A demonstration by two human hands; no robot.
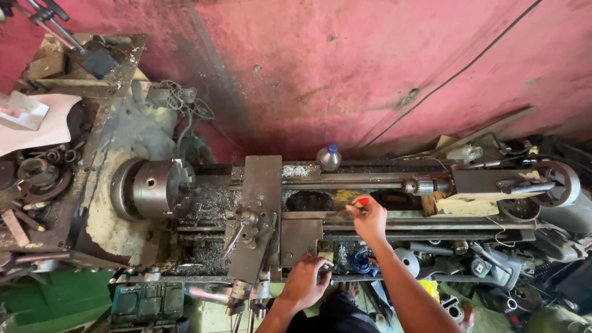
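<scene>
Over the lathe bed (370,217), the right hand (370,217) pinches a small red-tipped tool (361,201), probably a brush or marker, too small to tell, between thumb and fingers, tip aimed at the gap in the ways near the yellowish patch (345,196). Left hand (303,282) sits low at the front of the carriage apron (300,239), fingers curled around what looks like a handwheel or lever (328,266); grip reads as closed, but the exact part is hidden under the palm. Carriage and tool post (256,216) are parked between the three-jaw chuck (161,188) and the right hand. The chuck is empty, with no workpiece in the jaws. The tailstock (493,184) with its drill chuck (418,185) sits to the right, well apart from the carriage. A plastic bottle with a blue cap (329,156) stands on the rear of the bed against the pink wall (370,68). Swarf (209,203) is piled under the chuck and along the ways; loose tools clutter the tray (493,265) to the right. Risks, as a judgement: the left hand on the feed control while the right hand is inside the bed gap means any carriage travel to the right could trap the fingers against the saddle. Chips there are sharp, so bare skin is likely to get cut. If the spindle starts, the jaws are near the forearm path. The bottle is unsecured; vibration could tip it onto the ways.
</scene>
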